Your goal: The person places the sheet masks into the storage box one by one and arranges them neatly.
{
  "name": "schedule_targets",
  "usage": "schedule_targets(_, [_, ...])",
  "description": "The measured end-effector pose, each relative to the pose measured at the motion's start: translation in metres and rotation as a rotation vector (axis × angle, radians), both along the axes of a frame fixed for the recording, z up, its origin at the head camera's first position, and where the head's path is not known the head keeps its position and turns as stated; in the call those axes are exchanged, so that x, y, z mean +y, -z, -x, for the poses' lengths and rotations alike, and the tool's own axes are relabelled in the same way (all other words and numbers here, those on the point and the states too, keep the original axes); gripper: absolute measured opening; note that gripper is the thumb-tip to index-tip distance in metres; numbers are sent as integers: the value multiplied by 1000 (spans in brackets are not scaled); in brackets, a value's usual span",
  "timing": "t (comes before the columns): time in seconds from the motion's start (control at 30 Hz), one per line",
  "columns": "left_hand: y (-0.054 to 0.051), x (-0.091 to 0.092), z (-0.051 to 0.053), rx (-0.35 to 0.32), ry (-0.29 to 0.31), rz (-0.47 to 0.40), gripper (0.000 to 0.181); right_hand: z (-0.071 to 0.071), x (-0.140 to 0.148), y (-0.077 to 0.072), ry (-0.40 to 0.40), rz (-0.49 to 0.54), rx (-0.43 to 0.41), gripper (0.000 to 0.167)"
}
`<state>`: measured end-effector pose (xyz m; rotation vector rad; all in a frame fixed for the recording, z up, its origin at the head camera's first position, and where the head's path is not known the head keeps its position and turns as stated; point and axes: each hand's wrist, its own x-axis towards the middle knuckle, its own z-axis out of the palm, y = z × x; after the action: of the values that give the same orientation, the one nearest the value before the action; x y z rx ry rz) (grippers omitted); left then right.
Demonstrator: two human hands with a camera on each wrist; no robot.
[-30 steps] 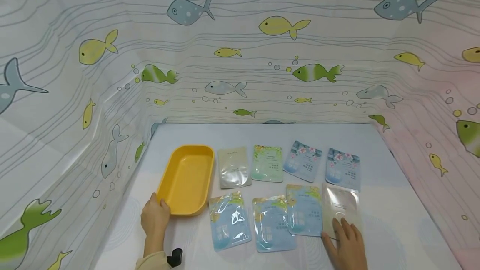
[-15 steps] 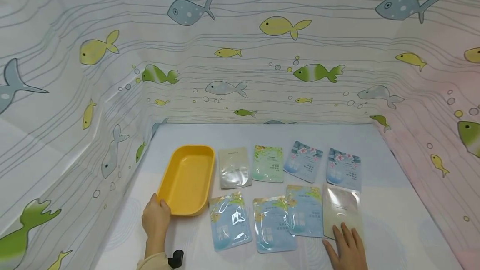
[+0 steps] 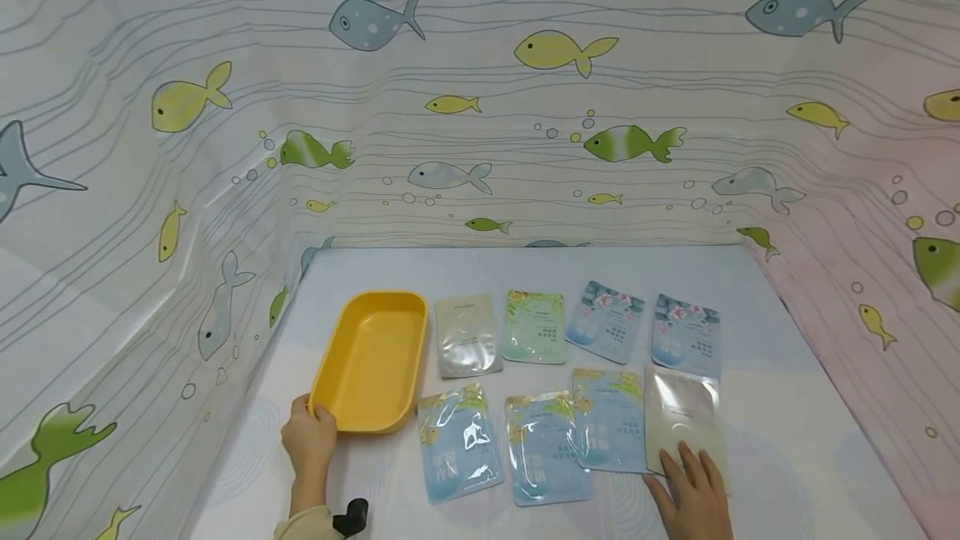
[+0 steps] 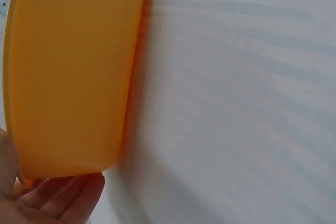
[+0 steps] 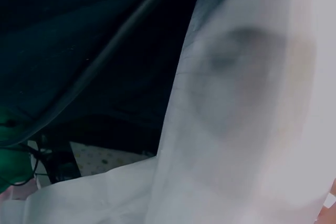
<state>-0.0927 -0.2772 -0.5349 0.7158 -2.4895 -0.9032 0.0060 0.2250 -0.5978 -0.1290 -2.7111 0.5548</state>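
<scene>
My left hand (image 3: 309, 440) grips the near left corner of a yellow plastic tray (image 3: 420, 332). In the left wrist view the fingers (image 4: 84, 198) lie against the tray's end wall, the thumb at its rim. On the right, my right hand (image 3: 693, 494) rests with spread fingers on the lower part of a silver-beige foil packet (image 3: 681, 411), like a sheet-mask packet. That packet lies flat beside a blue packet (image 3: 611, 423). The right wrist view shows mostly blurred white cloth, with a sliver of skin at its right edge.
Two more blue packets (image 3: 461, 444) lie in the near row. Behind them are a beige packet (image 3: 467, 332), a green packet (image 3: 534, 327) and two flowered blue packets (image 3: 606, 323). Fish-printed sheets (image 3: 450, 140) wall the table's back and sides.
My right hand has slid slightly toward the near edge over the beige packet, baring more of it. My left hand stays at the tray's corner, barely shifted.
</scene>
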Motion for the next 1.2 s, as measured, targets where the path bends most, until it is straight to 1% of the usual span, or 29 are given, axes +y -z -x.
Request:
schedule_targets(0.13, [0,0,0,7,-6,-48,33,3,0,1,-40,17,52,46])
schedule_targets(0.2, [1,-1,0,4,-7,-58,34,4,0,3,-63,26,99,44])
schedule_targets(0.3, [2,-1,0,-6,-6,-69,35,5,1,5,-94,34,144,41])
schedule_targets(0.57, [2,-1,0,-14,-8,-82,35,9,9,7,-192,46,212,35])
schedule_targets(0.73, [1,-1,-1,-14,-5,-78,35,10,9,7,-211,62,229,32])
schedule_targets(0.87, [2,-2,-1,-11,-6,-83,35,11,6,2,-182,65,223,31])
schedule_targets(1.07, [2,-2,-1,-21,-10,-92,36,13,1,-7,-80,66,159,27])
schedule_targets(1.2, [1,-2,-1,-30,-9,-97,36,14,-1,-10,-34,79,137,23])
